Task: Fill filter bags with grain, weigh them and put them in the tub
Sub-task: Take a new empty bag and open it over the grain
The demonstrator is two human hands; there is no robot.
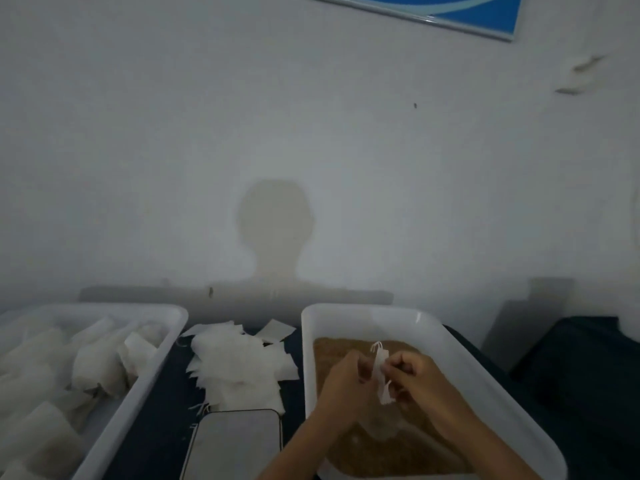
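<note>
Dark worktop [162, 427] below a pale wall carries two white plastic tubs. Over the right tub [485, 386] of brown grain [332, 351], left hand [343, 386] and right hand [419, 379] pinch a thin white filter bag [381, 379]. Loose flat bags [239, 362] lie between the tubs; filled bags sit in the left tub [138, 396].

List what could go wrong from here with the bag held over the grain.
1. Both the left hand and the right hand pinch the thin filter bag; it might tear or slip from their grip.
2. It hangs over the grain tray, so a dropped bag would likely land in the grain.
3. Dim light and blur may hide spilled grain.
</note>
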